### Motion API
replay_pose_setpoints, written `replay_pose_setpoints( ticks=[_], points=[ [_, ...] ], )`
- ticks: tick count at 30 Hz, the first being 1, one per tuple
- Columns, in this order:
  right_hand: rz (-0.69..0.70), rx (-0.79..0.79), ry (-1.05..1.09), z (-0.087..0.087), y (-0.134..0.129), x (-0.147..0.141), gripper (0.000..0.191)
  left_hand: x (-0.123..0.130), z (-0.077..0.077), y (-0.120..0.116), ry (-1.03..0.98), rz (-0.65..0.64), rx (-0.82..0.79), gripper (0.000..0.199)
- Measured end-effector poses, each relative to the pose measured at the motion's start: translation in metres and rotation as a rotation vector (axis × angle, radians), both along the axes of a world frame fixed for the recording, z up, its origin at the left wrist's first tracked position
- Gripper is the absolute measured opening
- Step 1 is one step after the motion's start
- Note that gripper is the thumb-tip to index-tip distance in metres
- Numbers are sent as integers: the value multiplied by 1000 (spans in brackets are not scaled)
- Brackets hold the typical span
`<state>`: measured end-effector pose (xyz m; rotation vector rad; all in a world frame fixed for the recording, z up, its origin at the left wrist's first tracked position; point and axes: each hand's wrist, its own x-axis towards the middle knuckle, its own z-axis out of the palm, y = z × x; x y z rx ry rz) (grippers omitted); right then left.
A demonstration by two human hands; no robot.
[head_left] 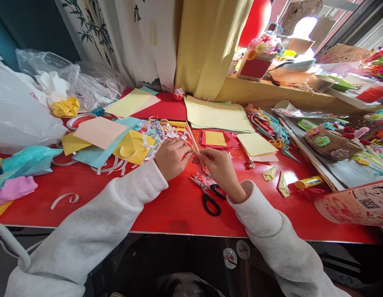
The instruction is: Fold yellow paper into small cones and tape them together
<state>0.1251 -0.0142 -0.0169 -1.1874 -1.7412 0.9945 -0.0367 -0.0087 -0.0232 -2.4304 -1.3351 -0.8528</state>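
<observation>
Between my two hands a thin pale pink paper strip (pixel 192 138) points up and away, with a loose narrow end hanging below. My right hand (pixel 218 168) pinches it between thumb and fingers. My left hand (pixel 175 159) is closed beside it, its fingertips meeting at the strip; exactly how they grip is partly hidden. Scissors with black handles (pixel 211 206) lie just below the right hand on the red table (pixel 166 218). Paper scraps and curled white strips (pixel 172 131) are heaped behind my left hand.
Coloured paper sheets (pixel 100 131) lie left; cream sheets (pixel 216 113) lie behind. At right are folded yellow paper pieces (pixel 283 184), a yellow glue stick (pixel 309 182), a pink patterned cup (pixel 355 204) and a woven flower basket (pixel 330 144). Plastic bags (pixel 21 107) fill the far left.
</observation>
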Motion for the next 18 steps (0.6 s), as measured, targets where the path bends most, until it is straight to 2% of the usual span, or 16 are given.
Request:
replay_pose_setpoints(
  ticks=[18],
  points=[
    [10, 5, 7, -1, -1, -1, 21, 1, 2, -1, 33, -43, -25, 15]
  ],
)
